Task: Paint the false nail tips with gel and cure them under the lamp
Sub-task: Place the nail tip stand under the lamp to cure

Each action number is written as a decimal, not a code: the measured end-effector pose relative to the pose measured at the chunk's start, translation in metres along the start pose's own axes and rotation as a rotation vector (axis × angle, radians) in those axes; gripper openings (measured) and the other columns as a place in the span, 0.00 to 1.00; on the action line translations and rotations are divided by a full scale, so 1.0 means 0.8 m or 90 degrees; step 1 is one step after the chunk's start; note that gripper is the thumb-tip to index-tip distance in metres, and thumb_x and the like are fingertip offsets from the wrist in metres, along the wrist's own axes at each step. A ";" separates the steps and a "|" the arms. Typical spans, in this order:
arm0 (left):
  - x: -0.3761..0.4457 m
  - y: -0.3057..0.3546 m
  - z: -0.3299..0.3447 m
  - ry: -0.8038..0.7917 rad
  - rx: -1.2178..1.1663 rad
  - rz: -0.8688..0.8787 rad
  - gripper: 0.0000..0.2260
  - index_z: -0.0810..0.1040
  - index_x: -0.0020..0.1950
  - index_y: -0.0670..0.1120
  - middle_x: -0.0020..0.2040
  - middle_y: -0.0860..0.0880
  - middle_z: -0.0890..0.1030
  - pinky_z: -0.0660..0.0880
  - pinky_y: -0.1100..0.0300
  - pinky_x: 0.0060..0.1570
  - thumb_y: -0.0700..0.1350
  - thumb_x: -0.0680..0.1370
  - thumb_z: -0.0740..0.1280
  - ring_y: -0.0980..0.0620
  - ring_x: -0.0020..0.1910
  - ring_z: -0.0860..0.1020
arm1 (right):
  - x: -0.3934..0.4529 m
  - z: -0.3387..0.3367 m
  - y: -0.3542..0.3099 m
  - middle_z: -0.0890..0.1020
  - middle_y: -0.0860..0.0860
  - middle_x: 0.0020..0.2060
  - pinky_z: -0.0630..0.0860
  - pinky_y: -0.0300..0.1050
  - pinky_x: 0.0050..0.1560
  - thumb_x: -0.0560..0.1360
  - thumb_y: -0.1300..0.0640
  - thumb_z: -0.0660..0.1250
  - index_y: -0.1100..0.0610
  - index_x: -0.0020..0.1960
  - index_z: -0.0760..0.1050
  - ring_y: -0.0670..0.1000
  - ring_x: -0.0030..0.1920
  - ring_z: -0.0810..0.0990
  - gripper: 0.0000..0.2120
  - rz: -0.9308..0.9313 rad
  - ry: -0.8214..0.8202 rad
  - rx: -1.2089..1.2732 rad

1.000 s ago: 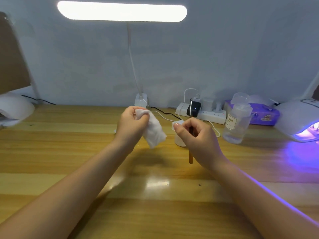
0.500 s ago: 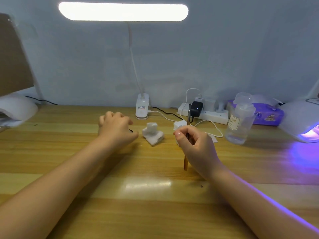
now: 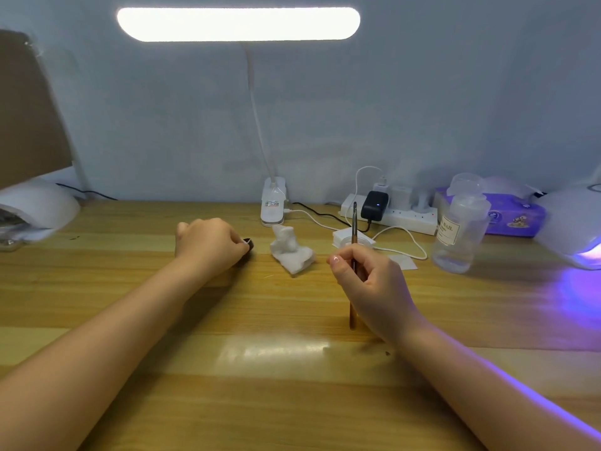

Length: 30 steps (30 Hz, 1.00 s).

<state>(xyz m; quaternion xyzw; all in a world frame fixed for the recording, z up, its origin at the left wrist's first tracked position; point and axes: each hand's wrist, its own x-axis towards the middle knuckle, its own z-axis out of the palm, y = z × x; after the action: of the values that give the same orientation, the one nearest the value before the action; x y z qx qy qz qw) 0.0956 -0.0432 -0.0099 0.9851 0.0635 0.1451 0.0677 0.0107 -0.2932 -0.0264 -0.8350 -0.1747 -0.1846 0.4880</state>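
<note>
My left hand [image 3: 211, 247] pinches a small dark thing [image 3: 247, 243], prob a tip, on the desk [image 3: 130, 320]; right hand [image 3: 374, 288] grips brush [image 3: 353, 255] upright. Between coats, I'd guess; next needs gel on bristles.

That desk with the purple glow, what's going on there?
A person is doing nail work at a wooden desk. The right hand holds a thin brush upright, bristles up. The left hand pinches a small dark item low at the desk; it is too small to identify. A crumpled white wipe lies between the hands. At the far right a curing lamp glows purple, beside a clear bottle.
</note>
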 end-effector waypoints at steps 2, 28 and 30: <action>0.006 0.000 -0.006 -0.042 -0.035 -0.016 0.15 0.81 0.33 0.53 0.35 0.54 0.81 0.63 0.53 0.54 0.58 0.75 0.67 0.48 0.47 0.77 | 0.001 0.000 0.001 0.76 0.48 0.30 0.72 0.52 0.34 0.76 0.45 0.61 0.51 0.42 0.77 0.48 0.32 0.73 0.12 0.000 -0.002 -0.001; 0.008 -0.058 0.003 0.015 -0.208 -0.043 0.18 0.79 0.62 0.47 0.59 0.48 0.81 0.74 0.48 0.60 0.56 0.79 0.65 0.46 0.59 0.77 | -0.005 0.012 -0.009 0.78 0.50 0.32 0.73 0.52 0.35 0.78 0.50 0.64 0.48 0.42 0.77 0.50 0.34 0.75 0.07 -0.002 -0.047 0.022; -0.002 -0.080 -0.002 0.020 -0.214 -0.049 0.15 0.80 0.60 0.48 0.57 0.49 0.82 0.75 0.50 0.57 0.55 0.80 0.65 0.48 0.57 0.78 | -0.003 0.015 -0.012 0.79 0.48 0.33 0.73 0.50 0.35 0.78 0.48 0.64 0.47 0.43 0.77 0.49 0.35 0.75 0.06 -0.002 -0.063 0.011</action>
<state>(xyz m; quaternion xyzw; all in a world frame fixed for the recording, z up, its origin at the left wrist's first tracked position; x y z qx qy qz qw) 0.0868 0.0196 -0.0186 0.9542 0.0771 0.1667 0.2361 0.0059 -0.2784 -0.0256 -0.8384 -0.2017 -0.1426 0.4858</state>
